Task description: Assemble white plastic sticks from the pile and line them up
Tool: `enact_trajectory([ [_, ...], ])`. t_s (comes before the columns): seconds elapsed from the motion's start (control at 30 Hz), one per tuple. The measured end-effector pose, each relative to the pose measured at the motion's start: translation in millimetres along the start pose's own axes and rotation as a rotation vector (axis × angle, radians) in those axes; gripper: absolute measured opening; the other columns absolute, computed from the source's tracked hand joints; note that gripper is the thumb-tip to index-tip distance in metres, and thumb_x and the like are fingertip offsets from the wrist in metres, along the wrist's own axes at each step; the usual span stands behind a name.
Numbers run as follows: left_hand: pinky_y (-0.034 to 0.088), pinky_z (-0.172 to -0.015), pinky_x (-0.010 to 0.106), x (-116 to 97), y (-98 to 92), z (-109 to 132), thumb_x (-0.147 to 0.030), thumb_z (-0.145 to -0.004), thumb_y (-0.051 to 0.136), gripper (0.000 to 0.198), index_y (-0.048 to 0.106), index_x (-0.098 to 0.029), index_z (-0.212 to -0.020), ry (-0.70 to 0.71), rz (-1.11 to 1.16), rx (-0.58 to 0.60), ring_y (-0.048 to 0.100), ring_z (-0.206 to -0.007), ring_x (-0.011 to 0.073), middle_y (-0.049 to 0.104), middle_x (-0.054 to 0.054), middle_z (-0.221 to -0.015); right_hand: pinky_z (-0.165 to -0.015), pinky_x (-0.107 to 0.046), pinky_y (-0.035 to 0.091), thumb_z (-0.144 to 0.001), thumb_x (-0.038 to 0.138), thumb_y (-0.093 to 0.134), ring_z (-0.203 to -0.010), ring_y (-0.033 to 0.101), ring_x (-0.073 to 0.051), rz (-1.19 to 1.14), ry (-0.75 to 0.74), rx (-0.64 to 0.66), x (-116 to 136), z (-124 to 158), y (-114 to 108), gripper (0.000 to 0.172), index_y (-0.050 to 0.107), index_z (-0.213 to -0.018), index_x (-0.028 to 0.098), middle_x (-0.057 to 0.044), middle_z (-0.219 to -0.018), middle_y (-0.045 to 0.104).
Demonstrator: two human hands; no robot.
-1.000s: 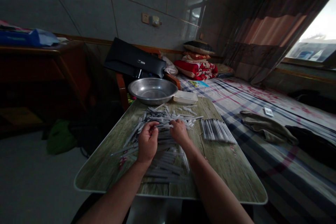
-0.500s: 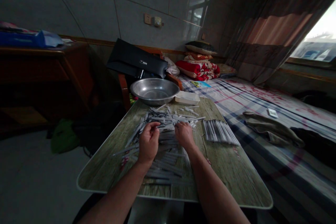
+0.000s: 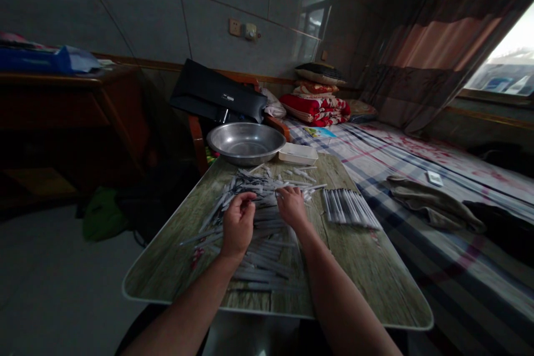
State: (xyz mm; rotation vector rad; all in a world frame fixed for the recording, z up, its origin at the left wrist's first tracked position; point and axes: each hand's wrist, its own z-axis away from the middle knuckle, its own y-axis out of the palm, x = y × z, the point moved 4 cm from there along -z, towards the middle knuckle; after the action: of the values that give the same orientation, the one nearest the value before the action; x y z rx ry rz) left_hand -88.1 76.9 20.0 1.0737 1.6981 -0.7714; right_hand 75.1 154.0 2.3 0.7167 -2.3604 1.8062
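The table (image 3: 375, 283) has a smooth-looking wood-grain top. At twelve o'clock the basin (image 3: 246, 146) is smooth, shiny metal; toward one, the tray (image 3: 297, 153) looks plastic. The row of pens (image 3: 350, 208) at two o'clock looks like smooth plastic, as do the loose tubes (image 3: 259, 275) nearer six. The bed sheet (image 3: 354, 150) and curtain (image 3: 450, 39), around two, are matt cloth; the wall (image 3: 292, 53), at twelve, is glossy tile.

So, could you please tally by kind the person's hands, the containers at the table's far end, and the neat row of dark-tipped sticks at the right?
Left hand and right hand: 2
Metal basin: 1
White plastic tray: 1
Row of sticks: 1, its sticks too blurred to count singly
Total: 5
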Motion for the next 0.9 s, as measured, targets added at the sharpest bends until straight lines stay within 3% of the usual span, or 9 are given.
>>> enact_trajectory([
  [0.2, 0.047, -0.075, 0.029, -4.4, -1.2, -1.0, -0.025, -0.08, 0.053, 0.018, 0.063, -0.018, -0.094, 0.006, 0.005, 0.006, 0.059, -0.078, 0.0168, 0.064, 0.004, -0.087, -0.083, -0.032, 0.037, -0.083, 0.027, 0.05, -0.085, 0.05, -0.021, -0.314, 0.134, -0.399, -20.8, 2.8, -28.1, 0.013, 0.06, -0.087, 0.018, -0.005, -0.083, 0.061],
  [0.37, 0.047, -0.071, 0.027, 0.6, 3.1, -0.2, -0.027, -0.081, 0.055, 0.019, 0.062, -0.018, -0.096, -0.04, 0.041, 0.081, 0.058, -0.076, 0.0153, 0.064, 0.004, -0.089, -0.061, -0.025, 0.037, -0.078, 0.04, 0.055, -0.061, 0.045, -0.013, -0.932, 0.282, -0.568, -43.3, 3.4, -30.6, 0.02, 0.048, -0.079, 0.021, 0.003, -0.067, 0.049],
  [0.43, 0.048, -0.069, 0.026, 2.7, 5.5, 0.0, -0.03, -0.082, 0.055, 0.021, 0.062, -0.018, -0.097, -0.064, 0.092, 0.1, 0.057, -0.075, 0.0146, 0.063, 0.004, -0.089, -0.054, -0.023, 0.035, -0.074, 0.041, 0.06, -0.053, 0.038, -0.01, -1.237, 0.285, -0.508, -44.4, 1.0, -25.4, 0.025, 0.043, -0.074, 0.023, 0.007, -0.061, 0.041],
  [0.5, 0.048, -0.065, 0.025, 3.1, 6.6, -0.3, -0.035, -0.083, 0.054, 0.024, 0.062, -0.017, -0.096, -0.094, 0.157, 0.088, 0.057, -0.075, 0.0145, 0.063, 0.005, -0.091, -0.05, -0.022, 0.033, -0.07, 0.039, 0.065, -0.047, 0.033, -0.009, -1.484, 0.274, -0.363, -39.3, -0.7, -20.5, 0.029, 0.041, -0.07, 0.023, 0.009, -0.055, 0.034],
  [0.6, 0.047, -0.054, 0.023, 1.9, 8.4, -0.3, -0.046, -0.083, 0.053, 0.034, 0.061, -0.016, -0.096, -0.187, 0.264, 0.11, 0.059, -0.071, 0.0139, 0.064, 0.007, -0.096, -0.049, -0.022, 0.033, -0.067, 0.036, 0.068, -0.047, 0.032, -0.009, -1.643, 0.235, -0.131, -26.0, 1.5, -17.6, 0.028, 0.043, -0.069, 0.023, 0.009, -0.053, 0.031],
  [0.67, 0.043, -0.045, 0.02, 1.3, 13.4, 2.1, -0.052, -0.082, 0.053, 0.041, 0.061, -0.015, -0.098, -0.315, 0.334, 0.24, 0.058, -0.062, 0.0121, 0.065, 0.008, -0.094, -0.05, -0.022, 0.034, -0.067, 0.036, 0.069, -0.047, 0.034, -0.009, -1.638, 0.205, -0.027, -17.6, 5.1, -16.5, 0.027, 0.046, -0.07, 0.022, 0.008, -0.054, 0.034],
  [0.77, 0.032, -0.038, 0.017, -0.2, 23.5, 11.8, -0.047, -0.079, 0.06, 0.04, 0.061, -0.015, -0.103, -0.525, 0.394, 0.564, 0.049, -0.045, 0.0072, 0.068, 0.008, -0.081, -0.051, -0.022, 0.035, -0.068, 0.037, 0.07, -0.049, 0.037, -0.009, -1.58, 0.152, 0.076, -8.3, 8.9, -11.9, 0.026, 0.049, -0.072, 0.022, 0.007, -0.056, 0.038],
  [0.83, 0.026, -0.037, 0.016, -1.5, 26.5, 17.4, -0.039, -0.077, 0.065, 0.037, 0.059, -0.016, -0.105, -0.59, 0.407, 0.714, 0.042, -0.04, 0.0048, 0.067, 0.005, -0.073, -0.051, -0.022, 0.035, -0.071, 0.04, 0.067, -0.049, 0.037, -0.01, -1.541, 0.134, 0.074, -7.0, 9.1, -8.6, 0.025, 0.051, -0.074, 0.021, 0.007, -0.056, 0.039],
  [0.9, 0.024, -0.037, 0.015, -1.3, 26.2, 18.6, -0.038, -0.077, 0.065, 0.037, 0.057, -0.017, -0.107, -0.613, 0.435, 0.746, 0.039, -0.04, 0.0045, 0.064, 0.001, -0.066, -0.05, -0.022, 0.034, -0.079, 0.046, 0.058, -0.049, 0.038, -0.011, -1.45, 0.144, -0.001, -10.4, 7.8, -7.3, 0.026, 0.053, -0.076, 0.021, 0.006, -0.056, 0.042],
])
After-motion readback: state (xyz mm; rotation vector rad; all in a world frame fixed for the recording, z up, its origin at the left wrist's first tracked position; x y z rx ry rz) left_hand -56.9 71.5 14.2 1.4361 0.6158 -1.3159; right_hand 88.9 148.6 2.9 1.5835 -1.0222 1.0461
